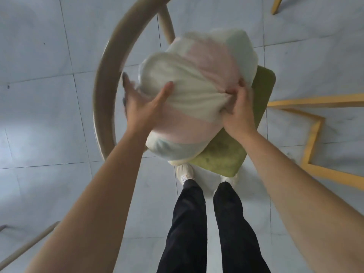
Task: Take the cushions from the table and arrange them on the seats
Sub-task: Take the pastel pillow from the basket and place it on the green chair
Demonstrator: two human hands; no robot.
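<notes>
A plump cushion [197, 91] striped white, pink and pale blue hangs over a chair seat, blurred by motion. My left hand [145, 103] grips its left side with fingers spread and the thumb on top. On the right edge my right hand [236, 109] pinches a bunched fold of the fabric. Below the cushion lies the chair's green seat pad [232, 152], mostly covered. The chair's curved beige backrest [106, 79] arcs around the left side.
Grey floor tiles [49, 115] surround the chair. A yellow wooden frame [315, 134] stands at the right, and a yellow leg [276, 4] shows at top right. My legs in black trousers [206, 223] stand just before the seat. A beige rod [29, 245] crosses bottom left.
</notes>
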